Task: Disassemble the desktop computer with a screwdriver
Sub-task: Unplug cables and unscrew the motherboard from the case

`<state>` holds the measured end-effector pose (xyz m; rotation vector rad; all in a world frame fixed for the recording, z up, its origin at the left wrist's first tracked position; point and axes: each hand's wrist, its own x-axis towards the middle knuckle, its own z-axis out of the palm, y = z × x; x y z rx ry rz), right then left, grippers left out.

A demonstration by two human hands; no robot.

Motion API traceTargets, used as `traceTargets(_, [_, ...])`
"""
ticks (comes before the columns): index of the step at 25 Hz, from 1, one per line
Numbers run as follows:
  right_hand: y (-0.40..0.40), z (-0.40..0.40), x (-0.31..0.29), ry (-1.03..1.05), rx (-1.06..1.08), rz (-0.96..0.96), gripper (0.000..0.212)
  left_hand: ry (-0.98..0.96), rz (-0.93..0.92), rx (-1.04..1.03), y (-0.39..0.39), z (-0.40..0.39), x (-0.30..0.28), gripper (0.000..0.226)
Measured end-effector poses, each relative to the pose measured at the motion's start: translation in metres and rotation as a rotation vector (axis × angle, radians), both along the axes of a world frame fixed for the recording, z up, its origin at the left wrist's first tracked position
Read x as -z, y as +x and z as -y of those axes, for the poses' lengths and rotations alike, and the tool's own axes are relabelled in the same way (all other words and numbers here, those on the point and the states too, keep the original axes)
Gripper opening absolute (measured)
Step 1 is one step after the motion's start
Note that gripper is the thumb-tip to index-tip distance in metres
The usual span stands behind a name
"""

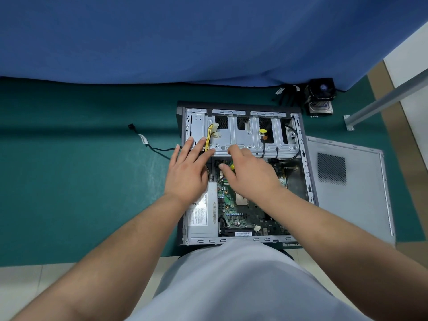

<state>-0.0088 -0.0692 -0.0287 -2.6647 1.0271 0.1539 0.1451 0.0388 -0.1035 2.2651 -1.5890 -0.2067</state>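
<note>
the right hand, pinching something yellow, and flat, open left hand meet over the desktop computer; its drive cage lies just beyond both.

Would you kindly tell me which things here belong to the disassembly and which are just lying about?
In the job: computer case, left hand flat on the drive cage, right hand over the motherboard.

Lying about: side panel, cooler fan, loose cable.

Even, diffuse overhead lighting; soft shadow band across the green worktop. Wide-angle distortion bends straight edges toward the frame borders. Centre sharp; periphery slightly soft. No strong glare.
</note>
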Motion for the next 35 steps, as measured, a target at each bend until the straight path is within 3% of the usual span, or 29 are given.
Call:
traceTargets(4, [0.0, -0.001, 0.001, -0.047, -0.142, -0.045, 0.038, -0.009, -0.012, 0.004, 0.0, 0.0, 0.0, 0.06])
traceTargets(7, [0.001, -0.004, 0.001, -0.105, -0.05, -0.059, 0.037, -0.007, -0.016, 0.004, 0.0, 0.0, -0.001, 0.059])
traceTargets(23, [-0.003, -0.009, 0.005, -0.208, -0.143, -0.029, 0.035, -0.02, -0.02, 0.004, 0.0, -0.001, -0.001, 0.06])
traceTargets(26, [-0.004, -0.008, 0.004, -0.209, -0.143, -0.031, 0.046, -0.02, -0.022, 0.004, 0.0, 0.0, -0.001, 0.06])
traceTargets(35, [-0.004, -0.01, 0.005, -0.171, -0.076, -0.038, 0.037, -0.013, -0.013, 0.003, 0.0, 0.0, 0.0, 0.059])
